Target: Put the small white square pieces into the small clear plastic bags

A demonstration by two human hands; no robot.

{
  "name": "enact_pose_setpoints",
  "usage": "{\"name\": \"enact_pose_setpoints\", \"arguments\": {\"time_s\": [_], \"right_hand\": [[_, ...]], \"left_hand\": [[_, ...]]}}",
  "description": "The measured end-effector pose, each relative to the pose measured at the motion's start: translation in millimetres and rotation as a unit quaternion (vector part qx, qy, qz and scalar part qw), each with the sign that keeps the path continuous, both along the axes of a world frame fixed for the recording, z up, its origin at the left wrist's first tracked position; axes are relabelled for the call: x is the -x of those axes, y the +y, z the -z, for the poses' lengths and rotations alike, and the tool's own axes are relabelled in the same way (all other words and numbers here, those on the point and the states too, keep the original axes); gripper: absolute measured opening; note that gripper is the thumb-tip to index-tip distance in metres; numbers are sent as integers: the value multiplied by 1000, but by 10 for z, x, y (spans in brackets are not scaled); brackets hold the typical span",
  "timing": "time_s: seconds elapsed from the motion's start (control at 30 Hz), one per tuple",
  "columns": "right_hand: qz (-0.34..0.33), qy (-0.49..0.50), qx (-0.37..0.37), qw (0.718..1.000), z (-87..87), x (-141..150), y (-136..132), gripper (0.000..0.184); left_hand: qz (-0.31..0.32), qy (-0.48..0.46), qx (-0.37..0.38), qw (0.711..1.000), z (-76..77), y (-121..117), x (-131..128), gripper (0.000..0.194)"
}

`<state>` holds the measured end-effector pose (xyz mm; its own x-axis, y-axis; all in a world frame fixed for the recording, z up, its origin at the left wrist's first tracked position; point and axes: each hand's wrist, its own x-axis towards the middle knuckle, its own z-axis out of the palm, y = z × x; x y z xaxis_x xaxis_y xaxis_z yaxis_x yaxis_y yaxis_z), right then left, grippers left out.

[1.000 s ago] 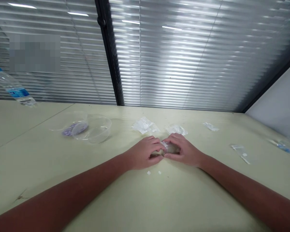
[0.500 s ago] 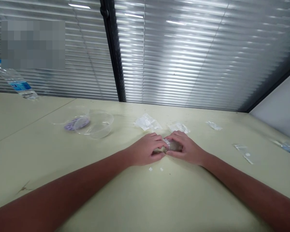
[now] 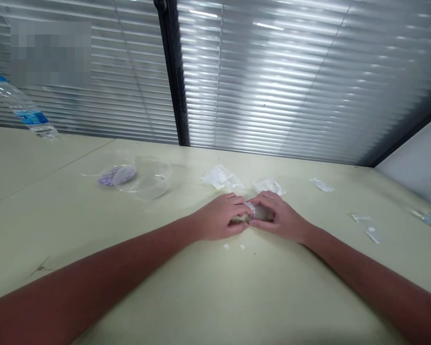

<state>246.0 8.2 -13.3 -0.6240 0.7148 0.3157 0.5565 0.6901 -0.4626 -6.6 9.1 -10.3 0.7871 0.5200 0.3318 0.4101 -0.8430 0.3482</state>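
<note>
A long, pale cream tabletop (image 3: 215, 292) fills the lower part of the view, and behind its far edge hang grey window blinds (image 3: 273, 81) with a black vertical frame (image 3: 170, 72). A pale wall (image 3: 416, 177) stands past the right corner. Near the far left edge, a clear plastic water bottle (image 3: 23, 106) with a blue label lies on its side. To the right of it is a round clear plastic bowl (image 3: 149, 178), touching a flat purple piece in clear wrapping (image 3: 117, 176).

Along the far edge lie two crumpled white plastic wrappers (image 3: 221, 177) (image 3: 269, 187), and nearer the right edge there are clear strips (image 3: 365, 227) and a clear piece with blue marks (image 3: 429, 222).

Near the middle of the tabletop, the left hand (image 3: 217, 218) and the right hand (image 3: 280, 215) are curved closed from both sides around a small clear cylindrical container (image 3: 260, 214) with brownish content and a whitish band, and both hands have hold of it. Just below them lie two tiny white bits (image 3: 226, 246).
</note>
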Motion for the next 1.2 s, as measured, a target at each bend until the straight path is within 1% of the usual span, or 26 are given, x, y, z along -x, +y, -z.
{"name": "enact_pose_setpoints", "arguments": {"time_s": [0.27, 0.9, 1.2], "right_hand": [[0, -5, -10, 1000, -6, 0, 2, 33], [3, -7, -9, 1000, -31, 16, -11, 30], [-1, 4, -5, 1000, 6, 7, 6, 34]], "left_hand": [[-5, -8, -9, 1000, 49, 12, 7, 16], [-3, -2, 0, 1000, 8, -4, -1, 14], [2, -8, 3, 1000, -11, -1, 16, 17]]}}
